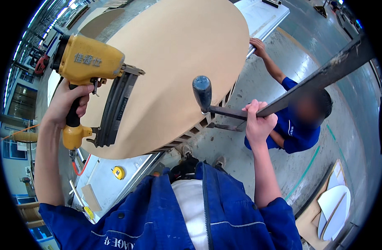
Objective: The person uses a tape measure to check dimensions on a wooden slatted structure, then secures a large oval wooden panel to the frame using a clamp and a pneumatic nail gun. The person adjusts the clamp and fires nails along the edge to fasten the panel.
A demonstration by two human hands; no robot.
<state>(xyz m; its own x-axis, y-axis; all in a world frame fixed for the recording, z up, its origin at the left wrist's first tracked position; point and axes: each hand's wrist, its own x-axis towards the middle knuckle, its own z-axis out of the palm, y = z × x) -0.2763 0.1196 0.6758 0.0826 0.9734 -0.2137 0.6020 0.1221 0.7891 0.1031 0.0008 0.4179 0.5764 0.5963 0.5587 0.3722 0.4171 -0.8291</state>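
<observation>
My left hand point(70, 104) is closed round the black grip of a yellow nail gun point(91, 58), raised over the left side of a large rounded board point(187, 46). The gun's dark magazine points down toward the board. In my right hand point(260, 125) is a long steel bar clamp point(314, 83), gripped by its bar and tilted up to the right. The clamp's dark handle point(202, 91) appears in front of the board's right edge. Beneath the board's brown top, a slatted wooden frame point(195, 129) shows along the near edge.
A co-worker in a blue shirt point(301, 131) crouches at the right, one hand point(257, 46) at the white table's edge point(266, 21). On the near table point(103, 187) lie a yellow tape measure point(118, 172) and wood strips point(91, 198). Cut panels point(335, 208) rest at lower right.
</observation>
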